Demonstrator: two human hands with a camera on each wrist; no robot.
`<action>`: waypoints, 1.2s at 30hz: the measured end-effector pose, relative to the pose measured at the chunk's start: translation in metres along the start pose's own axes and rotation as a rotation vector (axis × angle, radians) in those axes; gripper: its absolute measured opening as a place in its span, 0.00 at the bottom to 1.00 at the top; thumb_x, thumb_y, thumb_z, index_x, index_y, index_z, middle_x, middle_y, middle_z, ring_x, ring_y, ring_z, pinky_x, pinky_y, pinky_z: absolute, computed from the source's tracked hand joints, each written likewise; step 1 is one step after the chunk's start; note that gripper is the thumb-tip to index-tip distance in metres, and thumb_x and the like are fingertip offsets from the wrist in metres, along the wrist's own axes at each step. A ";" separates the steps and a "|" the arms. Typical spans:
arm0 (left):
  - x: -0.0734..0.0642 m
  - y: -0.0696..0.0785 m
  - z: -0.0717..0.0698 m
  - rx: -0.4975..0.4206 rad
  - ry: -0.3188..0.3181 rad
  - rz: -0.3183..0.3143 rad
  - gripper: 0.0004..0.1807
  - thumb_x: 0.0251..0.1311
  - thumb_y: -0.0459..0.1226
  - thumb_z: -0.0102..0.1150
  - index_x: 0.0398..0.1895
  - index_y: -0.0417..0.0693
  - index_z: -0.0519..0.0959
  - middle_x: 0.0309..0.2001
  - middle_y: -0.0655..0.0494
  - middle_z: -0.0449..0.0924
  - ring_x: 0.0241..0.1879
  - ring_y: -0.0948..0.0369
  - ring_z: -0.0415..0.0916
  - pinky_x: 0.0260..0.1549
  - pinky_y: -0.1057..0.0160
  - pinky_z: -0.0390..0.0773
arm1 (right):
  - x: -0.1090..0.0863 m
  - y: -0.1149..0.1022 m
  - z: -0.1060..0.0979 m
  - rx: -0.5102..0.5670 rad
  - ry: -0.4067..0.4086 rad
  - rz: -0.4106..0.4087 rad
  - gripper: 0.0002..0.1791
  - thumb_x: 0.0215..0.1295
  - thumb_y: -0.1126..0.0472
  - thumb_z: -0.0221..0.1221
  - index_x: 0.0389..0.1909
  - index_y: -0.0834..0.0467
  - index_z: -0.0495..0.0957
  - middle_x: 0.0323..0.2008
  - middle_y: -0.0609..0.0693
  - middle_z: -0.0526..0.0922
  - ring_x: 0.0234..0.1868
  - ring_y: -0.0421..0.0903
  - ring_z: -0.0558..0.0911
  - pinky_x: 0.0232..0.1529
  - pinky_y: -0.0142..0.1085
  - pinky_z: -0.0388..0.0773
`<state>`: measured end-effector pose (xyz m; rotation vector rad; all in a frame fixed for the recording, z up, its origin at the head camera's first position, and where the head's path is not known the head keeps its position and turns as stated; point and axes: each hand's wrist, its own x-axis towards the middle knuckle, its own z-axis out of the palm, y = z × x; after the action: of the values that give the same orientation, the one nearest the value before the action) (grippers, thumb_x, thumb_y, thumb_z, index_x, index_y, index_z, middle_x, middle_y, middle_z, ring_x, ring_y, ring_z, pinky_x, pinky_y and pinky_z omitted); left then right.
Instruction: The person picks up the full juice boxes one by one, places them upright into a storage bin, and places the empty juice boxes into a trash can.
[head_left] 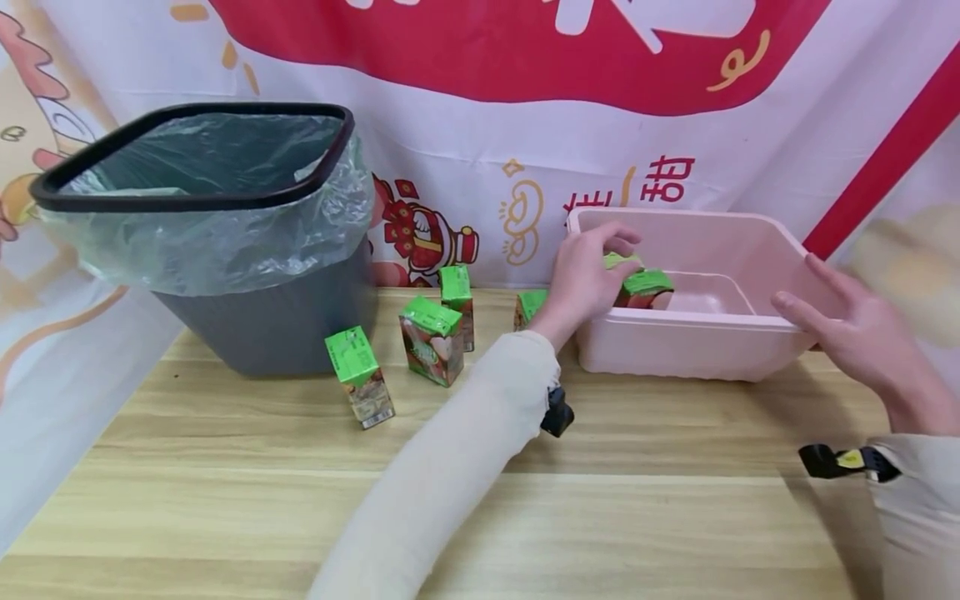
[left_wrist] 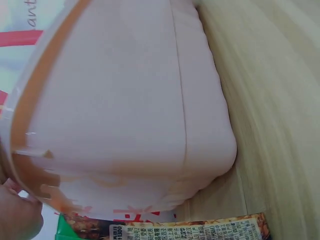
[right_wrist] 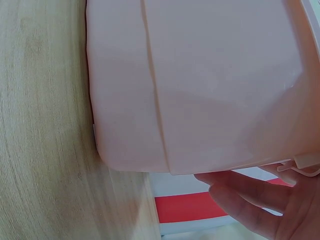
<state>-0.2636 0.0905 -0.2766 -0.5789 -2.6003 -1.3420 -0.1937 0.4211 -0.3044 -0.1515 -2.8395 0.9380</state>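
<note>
A pink plastic bin [head_left: 690, 346] stands at the right of the table. My left hand [head_left: 587, 275] reaches over its left end, thumb and fingers about the light green top of a juice box [head_left: 621, 261]. Against that one sits another green-topped juice box [head_left: 655, 287] inside the bin. My right hand [head_left: 862, 329] holds the bin's right end, thumb at the front rim; in the right wrist view its fingers [right_wrist: 250, 192] lie along the outside wall. Just left of the bin, a juice box [head_left: 530, 304] is partly hidden behind my left wrist.
More juice boxes stand on the wooden table [head_left: 225, 475]: one at the front [head_left: 360, 375], one behind it [head_left: 432, 337] and one further back [head_left: 457, 304]. A grey trash can [head_left: 277, 325] with a clear liner is at the left. A printed cloth [head_left: 480, 150] hangs behind.
</note>
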 end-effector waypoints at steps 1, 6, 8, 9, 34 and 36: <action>-0.002 0.000 -0.002 -0.016 0.003 0.000 0.16 0.70 0.39 0.69 0.59 0.58 0.85 0.51 0.62 0.91 0.61 0.62 0.82 0.65 0.67 0.74 | 0.000 0.000 0.000 -0.003 0.001 -0.001 0.49 0.73 0.35 0.58 0.87 0.42 0.46 0.83 0.67 0.55 0.50 0.27 0.64 0.34 0.18 0.65; -0.018 -0.002 -0.011 -0.113 0.003 -0.005 0.16 0.71 0.35 0.67 0.59 0.55 0.84 0.53 0.59 0.90 0.58 0.59 0.85 0.60 0.70 0.79 | 0.000 0.001 0.000 0.010 0.006 -0.001 0.49 0.74 0.36 0.58 0.87 0.44 0.46 0.82 0.69 0.56 0.47 0.24 0.64 0.34 0.18 0.67; -0.026 -0.005 -0.015 -0.156 0.000 -0.004 0.17 0.70 0.34 0.67 0.60 0.54 0.83 0.53 0.58 0.90 0.56 0.60 0.85 0.58 0.71 0.80 | 0.000 0.001 0.001 0.017 0.004 0.000 0.49 0.74 0.36 0.58 0.87 0.45 0.46 0.82 0.70 0.56 0.46 0.22 0.63 0.33 0.18 0.68; -0.031 -0.006 -0.018 -0.179 -0.001 0.001 0.17 0.70 0.34 0.67 0.60 0.54 0.83 0.53 0.57 0.90 0.55 0.60 0.85 0.56 0.72 0.80 | -0.001 0.001 0.001 0.019 0.002 0.001 0.49 0.74 0.36 0.58 0.87 0.45 0.46 0.82 0.70 0.56 0.45 0.22 0.63 0.33 0.18 0.68; -0.128 -0.048 -0.135 -0.115 0.172 0.066 0.17 0.66 0.38 0.73 0.56 0.53 0.83 0.52 0.55 0.90 0.56 0.57 0.84 0.57 0.47 0.82 | 0.001 0.000 0.001 0.011 0.009 -0.005 0.48 0.74 0.36 0.59 0.87 0.44 0.47 0.81 0.70 0.57 0.48 0.24 0.63 0.35 0.18 0.66; -0.130 -0.051 -0.141 -0.066 0.180 0.044 0.18 0.65 0.39 0.74 0.57 0.53 0.84 0.53 0.56 0.90 0.57 0.56 0.84 0.59 0.48 0.81 | 0.001 0.000 0.001 0.003 0.007 -0.004 0.48 0.74 0.36 0.58 0.87 0.43 0.47 0.82 0.68 0.56 0.49 0.25 0.63 0.35 0.19 0.66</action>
<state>-0.1708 -0.0853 -0.2725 -0.4970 -2.3949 -1.4012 -0.1944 0.4203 -0.3050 -0.1489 -2.8309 0.9392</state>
